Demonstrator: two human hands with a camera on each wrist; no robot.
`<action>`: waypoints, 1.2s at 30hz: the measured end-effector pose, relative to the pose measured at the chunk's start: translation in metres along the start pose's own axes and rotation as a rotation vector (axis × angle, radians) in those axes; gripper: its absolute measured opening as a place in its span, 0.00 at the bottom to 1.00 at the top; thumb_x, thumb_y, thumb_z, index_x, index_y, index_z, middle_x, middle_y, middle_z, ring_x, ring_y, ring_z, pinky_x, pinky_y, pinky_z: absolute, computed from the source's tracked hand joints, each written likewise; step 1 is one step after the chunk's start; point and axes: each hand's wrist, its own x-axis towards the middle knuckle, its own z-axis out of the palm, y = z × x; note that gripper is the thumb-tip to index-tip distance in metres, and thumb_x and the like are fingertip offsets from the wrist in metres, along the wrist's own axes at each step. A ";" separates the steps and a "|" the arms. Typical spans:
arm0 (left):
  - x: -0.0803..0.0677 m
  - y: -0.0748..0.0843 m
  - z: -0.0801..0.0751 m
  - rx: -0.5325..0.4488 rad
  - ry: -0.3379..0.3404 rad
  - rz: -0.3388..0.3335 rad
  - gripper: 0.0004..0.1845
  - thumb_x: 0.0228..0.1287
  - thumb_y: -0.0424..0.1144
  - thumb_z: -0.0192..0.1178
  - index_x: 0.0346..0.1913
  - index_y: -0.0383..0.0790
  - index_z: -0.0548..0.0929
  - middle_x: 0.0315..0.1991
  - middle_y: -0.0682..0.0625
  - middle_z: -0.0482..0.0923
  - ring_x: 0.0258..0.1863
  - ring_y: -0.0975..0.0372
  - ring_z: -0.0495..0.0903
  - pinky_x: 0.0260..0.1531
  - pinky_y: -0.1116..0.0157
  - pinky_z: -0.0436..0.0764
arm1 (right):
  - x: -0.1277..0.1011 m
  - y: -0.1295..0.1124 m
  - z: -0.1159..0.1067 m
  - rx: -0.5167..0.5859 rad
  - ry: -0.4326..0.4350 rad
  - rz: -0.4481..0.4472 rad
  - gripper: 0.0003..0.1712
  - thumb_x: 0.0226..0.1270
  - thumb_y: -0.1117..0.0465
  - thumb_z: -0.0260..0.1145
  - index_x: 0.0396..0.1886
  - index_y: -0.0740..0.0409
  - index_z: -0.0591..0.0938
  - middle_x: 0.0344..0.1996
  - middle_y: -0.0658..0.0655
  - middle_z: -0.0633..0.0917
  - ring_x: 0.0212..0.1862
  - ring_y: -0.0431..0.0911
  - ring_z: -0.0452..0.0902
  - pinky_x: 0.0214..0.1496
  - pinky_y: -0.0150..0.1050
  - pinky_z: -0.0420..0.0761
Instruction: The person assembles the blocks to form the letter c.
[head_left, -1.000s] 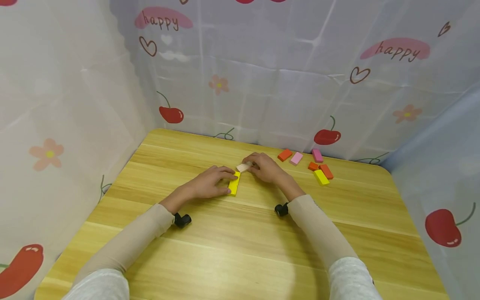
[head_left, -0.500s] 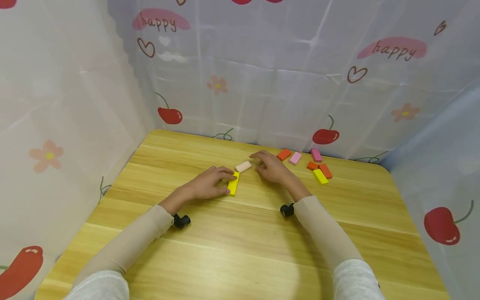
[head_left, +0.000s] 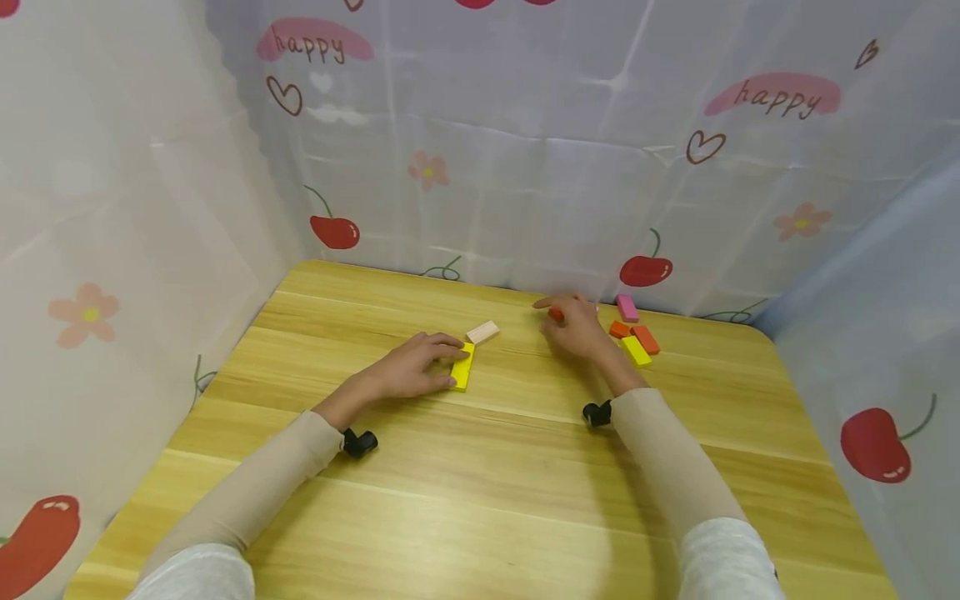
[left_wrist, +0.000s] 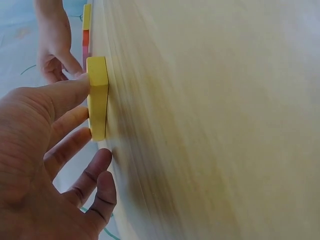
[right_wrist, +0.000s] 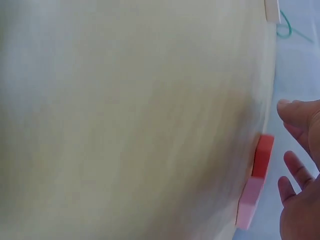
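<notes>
My left hand (head_left: 408,367) rests thumb and fingertips on a yellow block (head_left: 462,375) lying flat on the table; the left wrist view shows them along one face of this yellow block (left_wrist: 98,100), with the other fingers loose. A plain wooden block (head_left: 482,332) lies just beyond its far end. Farther right, my right hand (head_left: 576,327) hovers over a red-orange block (head_left: 556,314), partly hidden under it. In the right wrist view the fingers are spread apart from the red block (right_wrist: 263,156) and the pink block (right_wrist: 250,202) beside it.
A magenta block (head_left: 627,308), a small orange piece (head_left: 619,329), an orange block (head_left: 645,340) and another yellow block (head_left: 636,352) lie to the right of my right hand. A printed curtain (head_left: 510,192) stands along the back edge of the wooden table (head_left: 450,500).
My right hand has let go of the wooden block and moved right, over the red-orange block. The left hand has stayed on the yellow block.
</notes>
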 end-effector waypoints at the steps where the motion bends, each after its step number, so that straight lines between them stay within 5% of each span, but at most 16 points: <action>1: 0.000 0.000 0.000 0.000 0.001 0.001 0.29 0.76 0.48 0.68 0.76 0.48 0.79 0.79 0.48 0.72 0.80 0.49 0.69 0.85 0.37 0.52 | 0.000 0.001 -0.003 0.006 0.009 0.018 0.21 0.75 0.65 0.69 0.65 0.58 0.86 0.67 0.64 0.85 0.68 0.65 0.69 0.71 0.66 0.62; 16: 0.000 0.000 0.001 -0.001 0.001 0.015 0.29 0.76 0.48 0.68 0.76 0.48 0.79 0.79 0.49 0.72 0.80 0.50 0.70 0.85 0.37 0.53 | 0.000 0.027 -0.023 -0.028 -0.061 0.234 0.32 0.72 0.65 0.57 0.76 0.51 0.79 0.78 0.61 0.75 0.82 0.68 0.51 0.77 0.76 0.44; 36: -0.001 -0.003 0.000 0.012 -0.001 0.012 0.28 0.77 0.49 0.67 0.76 0.48 0.79 0.79 0.49 0.72 0.80 0.51 0.70 0.86 0.37 0.51 | 0.003 0.034 -0.015 -0.083 -0.032 0.248 0.21 0.80 0.59 0.67 0.69 0.54 0.83 0.69 0.64 0.82 0.70 0.66 0.61 0.74 0.76 0.45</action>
